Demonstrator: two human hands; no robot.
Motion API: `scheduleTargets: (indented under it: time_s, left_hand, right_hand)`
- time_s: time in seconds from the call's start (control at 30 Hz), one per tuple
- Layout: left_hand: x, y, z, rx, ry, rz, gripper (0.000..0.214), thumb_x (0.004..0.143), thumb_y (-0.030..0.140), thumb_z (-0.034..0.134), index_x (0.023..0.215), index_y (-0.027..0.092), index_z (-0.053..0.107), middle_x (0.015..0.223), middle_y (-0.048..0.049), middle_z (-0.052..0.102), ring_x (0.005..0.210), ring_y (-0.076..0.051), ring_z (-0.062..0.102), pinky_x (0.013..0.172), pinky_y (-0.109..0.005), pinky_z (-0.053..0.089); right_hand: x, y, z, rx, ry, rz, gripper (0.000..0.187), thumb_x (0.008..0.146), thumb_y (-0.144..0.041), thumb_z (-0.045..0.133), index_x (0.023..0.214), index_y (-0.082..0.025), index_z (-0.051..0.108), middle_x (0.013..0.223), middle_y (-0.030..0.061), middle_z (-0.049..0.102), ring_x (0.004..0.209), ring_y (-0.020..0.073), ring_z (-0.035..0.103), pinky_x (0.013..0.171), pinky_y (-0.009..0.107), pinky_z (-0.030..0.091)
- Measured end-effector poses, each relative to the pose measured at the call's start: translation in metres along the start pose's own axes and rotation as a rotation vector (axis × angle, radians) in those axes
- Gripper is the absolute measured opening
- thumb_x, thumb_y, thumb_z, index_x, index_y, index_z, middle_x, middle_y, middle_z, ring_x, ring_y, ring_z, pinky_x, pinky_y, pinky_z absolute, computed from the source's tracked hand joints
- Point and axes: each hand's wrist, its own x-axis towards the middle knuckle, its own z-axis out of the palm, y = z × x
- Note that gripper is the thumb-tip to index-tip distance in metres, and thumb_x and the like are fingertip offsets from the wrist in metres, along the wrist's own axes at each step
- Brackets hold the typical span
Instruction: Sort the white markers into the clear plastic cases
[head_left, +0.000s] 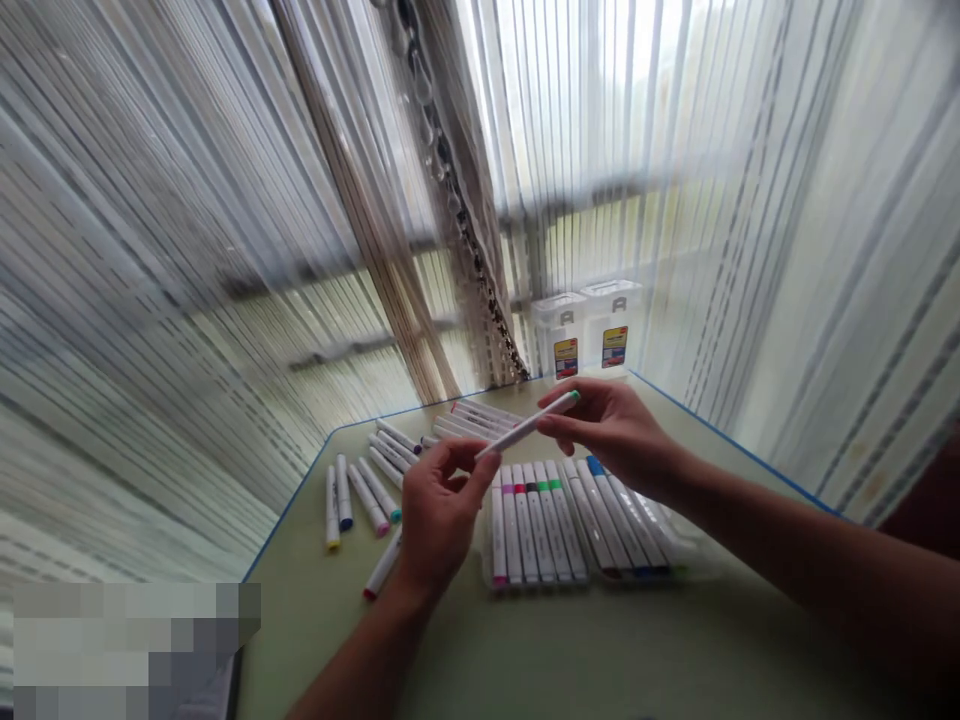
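A white marker (529, 424) with a green end is held slantwise above the table by both hands. My left hand (448, 500) pinches its lower left end between thumb and fingers. Near the green end, my right hand (600, 415) grips it with thumb and fingertips. Below the hands lies a clear tray (592, 583) with two side-by-side groups of white markers. In the left group (536, 530) the markers show pink, red, black and green bands. The right group (619, 520) includes one with a blue end, and my right forearm hides part of it.
Loose markers (369, 497) lie scattered on the pale green table (360, 665) to the left, more (480, 418) behind my hands. Two clear plastic cases (589, 325) with labels stand at the far edge. String curtains (187, 200) hang around the table.
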Motion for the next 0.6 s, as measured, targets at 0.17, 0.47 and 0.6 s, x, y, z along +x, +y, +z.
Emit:
scheduleTargets:
  time_s: [0.17, 0.47, 0.6]
  left_hand:
    - [-0.002, -0.001, 0.002, 0.344, -0.198, 0.135, 0.017, 0.085, 0.031, 0.063, 0.094, 0.018, 0.069, 0.081, -0.0024, 0.068, 0.066, -0.013, 0.058, 0.062, -0.025, 0.048]
    - [0.000, 0.001, -0.001, 0.440, -0.226, 0.191, 0.017, 0.087, 0.027, 0.059, 0.099, 0.017, 0.066, 0.089, -0.0032, 0.068, 0.076, -0.015, 0.060, 0.066, -0.026, 0.049]
    - [-0.001, 0.002, 0.000, 0.429, -0.227, 0.172, 0.017, 0.087, 0.027, 0.060, 0.098, 0.017, 0.066, 0.087, -0.0032, 0.068, 0.075, -0.016, 0.059, 0.068, -0.027, 0.049]
  right_hand:
    - [-0.012, -0.008, 0.015, 0.037, -0.120, -0.021, 0.019, 0.070, -0.026, 0.080, 0.079, -0.013, 0.069, 0.069, 0.0015, 0.066, 0.060, 0.0103, 0.060, 0.053, 0.022, 0.050]
    - [-0.021, -0.017, 0.025, -0.259, -0.186, -0.291, 0.013, 0.076, -0.018, 0.073, 0.084, -0.009, 0.072, 0.067, 0.0032, 0.064, 0.056, 0.0095, 0.055, 0.051, 0.022, 0.048]
    - [-0.023, -0.020, 0.027, -0.332, -0.208, -0.341, 0.010, 0.077, -0.016, 0.070, 0.084, -0.009, 0.072, 0.065, 0.0025, 0.064, 0.055, 0.0095, 0.056, 0.050, 0.021, 0.048]
